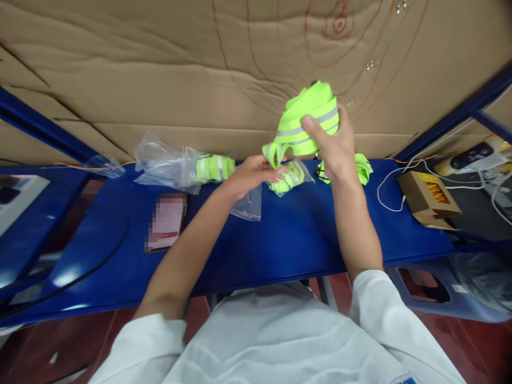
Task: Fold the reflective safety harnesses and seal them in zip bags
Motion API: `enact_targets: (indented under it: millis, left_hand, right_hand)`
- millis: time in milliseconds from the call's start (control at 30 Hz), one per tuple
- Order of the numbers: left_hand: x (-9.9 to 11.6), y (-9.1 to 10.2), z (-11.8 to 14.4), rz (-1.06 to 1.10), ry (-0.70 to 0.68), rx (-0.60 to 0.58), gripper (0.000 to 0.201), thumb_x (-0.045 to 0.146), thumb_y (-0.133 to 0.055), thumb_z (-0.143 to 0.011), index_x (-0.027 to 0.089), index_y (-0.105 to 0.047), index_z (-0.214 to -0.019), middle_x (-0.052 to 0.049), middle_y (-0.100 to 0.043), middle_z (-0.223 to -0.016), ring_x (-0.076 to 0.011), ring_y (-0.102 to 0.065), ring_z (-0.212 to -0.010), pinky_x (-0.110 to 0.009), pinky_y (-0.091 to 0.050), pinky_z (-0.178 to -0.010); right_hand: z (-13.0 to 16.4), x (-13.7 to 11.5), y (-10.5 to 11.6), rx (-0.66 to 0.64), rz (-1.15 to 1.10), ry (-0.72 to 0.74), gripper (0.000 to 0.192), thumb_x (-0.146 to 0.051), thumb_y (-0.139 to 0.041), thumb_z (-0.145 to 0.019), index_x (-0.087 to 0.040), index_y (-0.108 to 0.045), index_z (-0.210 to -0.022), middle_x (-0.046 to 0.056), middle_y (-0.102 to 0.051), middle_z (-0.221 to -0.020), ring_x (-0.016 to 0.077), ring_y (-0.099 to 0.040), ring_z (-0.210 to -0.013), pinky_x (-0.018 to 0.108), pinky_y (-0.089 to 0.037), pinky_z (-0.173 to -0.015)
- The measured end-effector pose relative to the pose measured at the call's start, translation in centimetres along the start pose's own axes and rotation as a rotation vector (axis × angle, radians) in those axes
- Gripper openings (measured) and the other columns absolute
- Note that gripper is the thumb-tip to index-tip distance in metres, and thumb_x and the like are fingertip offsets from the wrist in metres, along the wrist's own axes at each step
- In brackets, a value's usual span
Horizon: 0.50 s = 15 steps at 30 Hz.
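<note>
My right hand [336, 144] is closed around a neon-yellow reflective strap bundle [310, 120] with grey stripes, raised above the blue table. A loop of the strap hangs from the bundle's lower left. Just below that loop is my left hand [256, 173], fingers stretched out and apart; whether its thumb touches the strap is hard to tell. Under and beyond the hands, a yellow strap roll in a clear bag [290, 178] lies on the table. Another striped yellow roll [215, 168] rests to its left. Behind my right wrist, a further yellow strap bundle [363, 168] is partly hidden.
Clear plastic bags [162, 165] lie at the back left, and another bag [250, 205] near my left wrist. A phone [166, 221] lies on the blue table [288, 234]. An open cardboard box [428, 197] and white cable [380, 194] are at right. Cardboard [160, 96] stands behind.
</note>
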<state>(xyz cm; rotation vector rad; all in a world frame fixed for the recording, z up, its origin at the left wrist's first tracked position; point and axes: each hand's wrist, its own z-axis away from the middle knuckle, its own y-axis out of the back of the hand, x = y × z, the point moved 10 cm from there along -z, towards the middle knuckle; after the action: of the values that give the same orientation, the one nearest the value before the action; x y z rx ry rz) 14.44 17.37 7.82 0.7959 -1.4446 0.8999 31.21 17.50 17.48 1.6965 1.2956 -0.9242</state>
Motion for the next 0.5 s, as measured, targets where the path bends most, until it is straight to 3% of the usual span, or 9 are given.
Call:
enact_targets:
  millis: [67,133,200,333,500]
  left_hand:
    - [1.3,-1.0,0.6,-0.015,-0.057,-0.073,0.069,0.034,-0.094,-0.071,0.021,-0.067,-0.133,-0.012,-0.072,-0.132,-0.0245,-0.075,-0.108,-0.034,-0.060,-0.093]
    - [2.2,-1.5,1.1,-0.014,-0.083,-0.063,0.078,0.032,-0.096,-0.069,0.026,-0.061,-0.138,-0.009,-0.064,-0.144,-0.0254,-0.073,-0.115,-0.033,-0.061,-0.092]
    - [2.4,-1.1,1.2,-0.018,-0.083,0.052,0.077,0.037,-0.093,-0.072,0.028,-0.056,-0.139,-0.008,-0.063,-0.143,-0.0245,-0.072,-0.115,-0.032,-0.061,-0.087]
    - [2.7,1.1,1.5,-0.012,-0.144,0.391,0.061,0.039,-0.086,-0.079,0.025,-0.055,-0.129,-0.006,-0.068,-0.126,-0.0196,-0.070,-0.103,-0.027,-0.060,-0.076]
    - [2.8,2.0,1.4,0.088,-0.156,0.456,0.041,0.032,-0.082,-0.079,0.025,-0.059,-0.113,-0.001,-0.067,-0.112,-0.0120,-0.065,-0.077,-0.029,-0.059,-0.074]
  right_hand:
    - [-0.1,-0.2,0.8,-0.005,-0.006,-0.006,0.077,-0.080,-0.076,-0.073,-0.047,-0.052,-0.138,-0.006,-0.071,-0.138,0.0290,-0.061,-0.135,0.048,-0.055,-0.116]
    - [0.0,-0.2,0.9,-0.028,-0.021,-0.015,0.078,-0.083,-0.073,-0.074,-0.050,-0.049,-0.140,-0.008,-0.068,-0.143,0.0293,-0.057,-0.141,0.049,-0.054,-0.117]
    - [0.1,-0.7,0.9,-0.004,-0.021,0.007,0.073,-0.081,-0.073,-0.077,-0.045,-0.049,-0.136,-0.004,-0.067,-0.143,0.0281,-0.058,-0.142,0.047,-0.053,-0.119]
    - [0.8,-2.1,0.9,0.109,0.084,0.065,0.063,-0.072,-0.077,-0.079,-0.036,-0.050,-0.124,0.003,-0.068,-0.134,0.0276,-0.064,-0.131,0.042,-0.052,-0.118]
    - [1.5,-3.9,0.4,0.118,0.087,0.172,0.060,-0.070,-0.077,-0.079,-0.038,-0.050,-0.122,0.000,-0.065,-0.133,0.0274,-0.061,-0.131,0.043,-0.051,-0.117]
